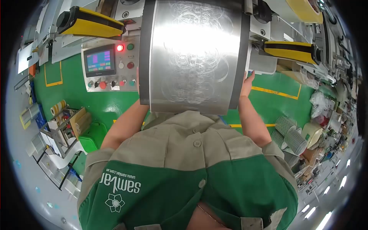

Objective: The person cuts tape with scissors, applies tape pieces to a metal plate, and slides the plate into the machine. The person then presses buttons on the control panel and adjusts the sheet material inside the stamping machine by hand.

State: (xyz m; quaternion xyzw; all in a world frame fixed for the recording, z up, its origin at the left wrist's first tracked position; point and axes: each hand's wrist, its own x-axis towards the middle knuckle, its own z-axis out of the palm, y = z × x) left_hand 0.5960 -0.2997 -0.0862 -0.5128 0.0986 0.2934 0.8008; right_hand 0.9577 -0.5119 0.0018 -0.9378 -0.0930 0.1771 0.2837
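A large shiny metal plate (pixel 195 69) with dark side borders and swirling scratch marks curves down in front of my body. My right hand (pixel 248 83) is at the plate's right edge, with a finger pointing up along it and the rest partly hidden. On the other side, my left forearm reaches up to the plate's left edge, where only a sliver of my left hand (pixel 138 78) shows; its fingers are hidden behind the plate. Whether either hand grips the plate is not visible.
A control panel (pixel 111 65) with a lit screen and a glowing red light stands left of the plate. Yellow-and-black machine parts (pixel 92 23) flank the plate. Rolls of material (pixel 293 134) lie at the right, a green bin (pixel 94 137) at the left.
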